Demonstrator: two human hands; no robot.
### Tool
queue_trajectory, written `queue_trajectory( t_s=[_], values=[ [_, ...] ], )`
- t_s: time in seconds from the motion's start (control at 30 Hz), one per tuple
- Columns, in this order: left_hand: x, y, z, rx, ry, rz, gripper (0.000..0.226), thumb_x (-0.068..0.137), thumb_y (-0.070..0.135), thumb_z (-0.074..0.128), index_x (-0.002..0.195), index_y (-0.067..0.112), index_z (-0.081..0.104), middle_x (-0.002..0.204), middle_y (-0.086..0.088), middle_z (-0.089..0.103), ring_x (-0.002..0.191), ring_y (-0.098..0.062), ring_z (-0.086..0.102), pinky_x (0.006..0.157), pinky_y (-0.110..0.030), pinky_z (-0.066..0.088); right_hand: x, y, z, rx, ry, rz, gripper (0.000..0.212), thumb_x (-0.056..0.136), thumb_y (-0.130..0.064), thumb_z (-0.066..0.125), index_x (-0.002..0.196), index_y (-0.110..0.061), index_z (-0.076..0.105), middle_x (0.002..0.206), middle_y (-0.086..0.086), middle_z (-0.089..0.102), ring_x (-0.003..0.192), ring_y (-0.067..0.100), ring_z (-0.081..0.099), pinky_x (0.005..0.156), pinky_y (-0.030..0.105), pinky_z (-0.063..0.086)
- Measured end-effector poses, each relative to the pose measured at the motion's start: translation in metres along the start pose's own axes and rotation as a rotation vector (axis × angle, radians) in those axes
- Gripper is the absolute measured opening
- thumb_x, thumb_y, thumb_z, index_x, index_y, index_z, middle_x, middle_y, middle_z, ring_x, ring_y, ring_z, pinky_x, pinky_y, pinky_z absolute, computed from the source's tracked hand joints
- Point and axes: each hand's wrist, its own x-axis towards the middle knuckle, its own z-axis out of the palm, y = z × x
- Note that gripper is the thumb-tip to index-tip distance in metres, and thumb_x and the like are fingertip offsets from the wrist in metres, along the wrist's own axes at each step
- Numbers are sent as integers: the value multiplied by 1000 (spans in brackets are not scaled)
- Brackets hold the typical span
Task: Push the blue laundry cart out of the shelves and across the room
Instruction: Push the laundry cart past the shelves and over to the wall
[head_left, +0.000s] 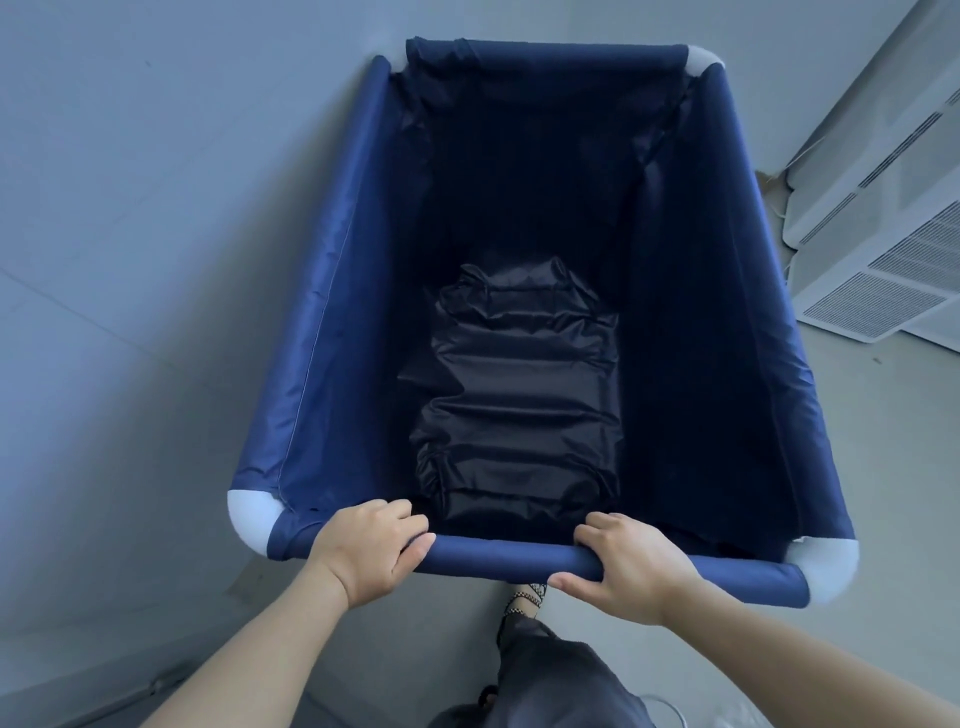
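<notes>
Looking straight down into the cart (332, 291), it fills most of the middle of the frame, a deep blue fabric bin slung on a tube frame with white corner joints (252, 514) showing at the lower left, lower right and upper right. Inside it's pretty much just the liner: dark wrinkled fabric (514, 410) bunched across the bottom in the center, with the side panels sloping down into shadow, so I can't tell if anything small sits in the far end. Both hands are on the near rail (498, 558), which runs across the lower part of the frame. Left hand (366, 548) is wrapped around the rail at lower center-left, fingers curled over the top and thumb underneath. Right hand (626, 566) grips the same rail at lower center-right, same way, thumb tucked under. The cart's left edge sits close against a pale wall (130, 208) taking up the left side of the frame. At the right edge there's a white vented unit (883, 249) standing on the light floor (857, 441), just beside the cart's far right corner. A shoe (527, 597) peeks out below the rail at bottom center.
</notes>
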Motion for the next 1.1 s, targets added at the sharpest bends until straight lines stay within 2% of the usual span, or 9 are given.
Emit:
queue_trajectory(
  t_s=[0.13,0.27,0.4,0.53,0.63,0.77,0.93,1.1],
  values=[
    [3,-5,-1,-3,-24,16,48,86,51,19,73,23,55,72,4,58,65,-21,57,49,-30,37,3,-3,-2,1,-1,17,68,68,-87,26,85,-27,52,82,-12,46,75,10,45,65,26,38],
    [3,-9,-1,0,-94,8,54,85,54,9,80,23,54,81,4,57,74,-20,55,55,-30,34,1,-9,-4,-5,9,54,67,67,-88,26,85,-29,52,82,-13,46,76,10,44,65,26,39],
    [1,-15,-2,41,-147,35,41,94,49,20,83,24,51,83,5,53,78,-17,52,57,-29,32,-4,-23,-3,-15,36,128,68,65,-89,23,82,-30,51,79,-11,48,76,11,46,64,27,41],
    [-6,-29,-7,32,-193,81,35,96,45,23,79,26,47,77,11,42,72,-13,44,58,-29,32,-11,-45,4,-26,50,182,68,68,-86,26,86,-28,54,82,-11,49,80,10,43,69,27,41],
    [-17,-40,-11,15,-224,120,32,97,42,23,72,28,37,74,10,41,69,-13,41,58,-31,35,-13,-66,11,-5,64,202,64,70,-84,30,84,-27,54,82,-11,49,79,11,43,67,28,41],
    [-38,-66,-12,47,-229,163,32,97,42,23,72,28,38,74,10,42,68,-14,42,57,-31,37,-15,-100,29,-1,90,222,66,68,-85,27,84,-27,56,82,-10,52,79,11,46,66,31,44],
    [-62,-99,-14,85,-239,215,34,97,42,24,79,24,48,77,10,43,69,-14,42,58,-30,34,-11,-143,48,-53,132,227,67,68,-86,20,84,-31,54,83,-11,53,78,11,46,59,30,35],
    [-65,-129,-18,127,-249,252,48,89,49,8,83,26,50,79,11,43,78,-16,52,58,-29,32,1,-169,56,-55,153,237,71,68,-88,17,88,-32,56,79,-13,48,75,10,41,58,29,28]
  ],
)
